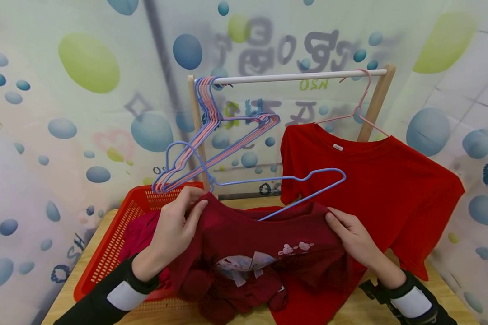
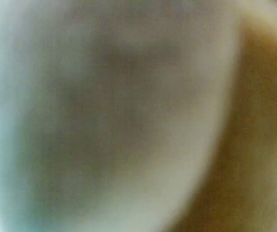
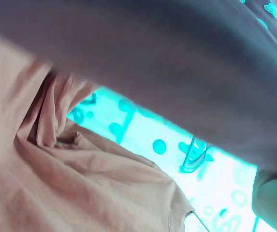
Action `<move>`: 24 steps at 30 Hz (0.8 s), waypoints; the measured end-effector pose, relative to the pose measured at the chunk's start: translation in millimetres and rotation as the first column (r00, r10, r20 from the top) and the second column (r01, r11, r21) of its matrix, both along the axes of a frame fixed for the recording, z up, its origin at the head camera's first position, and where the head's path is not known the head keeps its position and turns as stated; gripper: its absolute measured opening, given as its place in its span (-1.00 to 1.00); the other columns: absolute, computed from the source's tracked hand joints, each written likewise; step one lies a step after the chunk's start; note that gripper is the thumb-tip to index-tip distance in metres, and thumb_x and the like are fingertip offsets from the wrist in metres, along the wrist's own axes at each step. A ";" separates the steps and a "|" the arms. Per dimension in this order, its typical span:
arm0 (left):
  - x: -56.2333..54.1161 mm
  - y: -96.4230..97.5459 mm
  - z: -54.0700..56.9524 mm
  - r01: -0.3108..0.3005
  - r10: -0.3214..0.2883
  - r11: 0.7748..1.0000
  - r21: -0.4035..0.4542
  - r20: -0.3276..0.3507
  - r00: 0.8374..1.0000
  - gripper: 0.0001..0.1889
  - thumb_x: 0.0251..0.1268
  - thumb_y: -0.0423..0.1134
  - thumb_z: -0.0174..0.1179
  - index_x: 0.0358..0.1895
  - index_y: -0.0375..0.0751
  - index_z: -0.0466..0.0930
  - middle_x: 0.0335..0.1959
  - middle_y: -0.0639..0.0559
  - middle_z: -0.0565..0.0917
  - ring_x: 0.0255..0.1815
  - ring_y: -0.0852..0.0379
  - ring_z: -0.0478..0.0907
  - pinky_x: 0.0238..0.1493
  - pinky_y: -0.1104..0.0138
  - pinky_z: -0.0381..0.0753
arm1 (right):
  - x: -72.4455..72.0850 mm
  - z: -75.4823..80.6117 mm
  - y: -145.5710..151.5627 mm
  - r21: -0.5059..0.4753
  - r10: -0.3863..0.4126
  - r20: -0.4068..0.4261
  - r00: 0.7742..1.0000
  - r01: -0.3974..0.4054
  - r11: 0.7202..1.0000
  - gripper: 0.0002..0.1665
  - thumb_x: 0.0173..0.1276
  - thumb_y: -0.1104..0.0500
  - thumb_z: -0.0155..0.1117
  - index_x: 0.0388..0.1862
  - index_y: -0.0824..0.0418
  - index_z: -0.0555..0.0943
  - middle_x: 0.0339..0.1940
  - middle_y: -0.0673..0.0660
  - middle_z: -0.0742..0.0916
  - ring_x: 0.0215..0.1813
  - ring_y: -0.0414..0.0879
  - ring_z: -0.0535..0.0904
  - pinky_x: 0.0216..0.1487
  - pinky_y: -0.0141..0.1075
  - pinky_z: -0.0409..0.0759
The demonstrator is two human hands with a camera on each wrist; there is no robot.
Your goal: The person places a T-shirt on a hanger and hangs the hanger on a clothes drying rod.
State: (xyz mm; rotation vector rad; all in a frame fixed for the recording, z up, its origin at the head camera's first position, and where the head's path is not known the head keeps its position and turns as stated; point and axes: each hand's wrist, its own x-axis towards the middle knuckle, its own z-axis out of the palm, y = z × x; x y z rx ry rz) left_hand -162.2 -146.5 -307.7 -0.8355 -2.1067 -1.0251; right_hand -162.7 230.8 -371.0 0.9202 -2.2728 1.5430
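In the head view a dark red shirt (image 1: 236, 243), with a pale print and small heart shapes, is held up between both hands. My left hand (image 1: 175, 230) pinches it at the left end of the neckline. My right hand (image 1: 354, 234) grips the right shoulder, thumb on the front. A blue hanger (image 1: 268, 180) lies partly in the neck opening. Its right arm sticks out above the collar and its hook points left; its left end is hidden by the cloth and left hand. The left wrist view is a blur; the right one shows draped cloth (image 3: 90, 179) in off colours.
A red shirt (image 1: 341, 180) hangs from a pink hanger (image 1: 362, 106) at the right of the rack's white rail (image 1: 293, 77). Several blue and pink hangers (image 1: 209, 117) bunch at its left. An orange basket (image 1: 105, 253) with crimson cloth (image 1: 140, 232) stands on the wooden table (image 1: 447, 293).
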 end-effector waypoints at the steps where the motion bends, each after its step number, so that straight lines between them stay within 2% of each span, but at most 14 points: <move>1: 0.5 -1.3 -0.3 -0.003 0.003 1.000 -0.001 -0.001 1.000 -0.80 0.23 -0.48 0.18 -0.11 -0.23 0.49 -0.35 0.07 0.66 -0.51 0.32 0.48 -0.49 0.53 0.35 | 2.2 1.8 1.4 -0.006 -0.010 0.017 1.000 0.010 1.000 -0.58 0.49 0.43 -0.21 0.20 0.31 0.49 -0.09 -0.16 0.70 -0.12 -0.29 0.63 -0.14 -0.48 0.55; 4: 2.4 -5.0 -1.2 -0.021 0.021 1.000 -0.013 -0.011 1.000 -0.81 0.22 -0.49 0.19 -0.14 -0.23 0.49 -0.34 0.05 0.66 -0.48 0.31 0.51 -0.43 0.54 0.39 | 6.6 6.2 5.2 0.005 -0.046 0.048 0.998 0.045 0.999 -0.58 0.51 0.39 -0.20 0.20 0.26 0.50 -0.10 -0.18 0.69 -0.12 -0.31 0.63 -0.16 -0.48 0.55; 9: 5.1 -10.5 -4.0 -0.055 0.054 0.997 -0.057 -0.024 0.998 -0.79 0.18 -0.51 0.21 -0.15 -0.24 0.49 -0.35 0.08 0.65 -0.46 0.32 0.53 -0.40 0.54 0.42 | 7.6 11.3 12.0 0.014 -0.107 0.022 0.994 0.107 0.994 -0.62 0.50 0.39 -0.18 0.13 0.29 0.53 -0.15 -0.20 0.70 -0.15 -0.34 0.61 -0.18 -0.50 0.52; 13: 7.3 -13.7 -7.1 -0.051 0.048 0.994 -0.093 -0.036 0.998 -0.80 0.18 -0.51 0.22 -0.16 -0.24 0.49 -0.37 0.08 0.65 -0.46 0.33 0.54 -0.41 0.54 0.43 | 7.5 15.1 17.4 0.017 -0.139 -0.004 0.990 0.139 0.990 -0.62 0.50 0.40 -0.18 0.09 0.25 0.55 -0.24 -0.19 0.70 -0.24 -0.32 0.61 -0.25 -0.48 0.51; 19: 11.1 -17.6 -6.9 -0.044 0.044 0.991 -0.128 0.001 0.999 -0.85 0.27 -0.42 0.18 -0.13 -0.22 0.48 -0.33 0.08 0.64 -0.40 0.33 0.55 -0.35 0.54 0.46 | 7.8 17.6 20.9 -0.017 -0.165 -0.004 0.986 0.165 0.986 -0.62 0.48 0.41 -0.16 0.10 0.28 0.56 -0.21 -0.18 0.70 -0.20 -0.33 0.60 -0.20 -0.52 0.49; 24: 14.7 -20.4 -8.3 -0.059 0.063 0.986 -0.159 0.022 0.998 -0.82 0.24 -0.41 0.21 -0.13 -0.20 0.47 -0.35 0.11 0.64 -0.41 0.32 0.54 -0.33 0.56 0.45 | 7.6 17.7 24.7 -0.016 -0.166 -0.008 0.986 0.166 0.986 -0.62 0.49 0.40 -0.17 0.10 0.30 0.55 -0.17 -0.21 0.69 -0.16 -0.36 0.59 -0.17 -0.55 0.49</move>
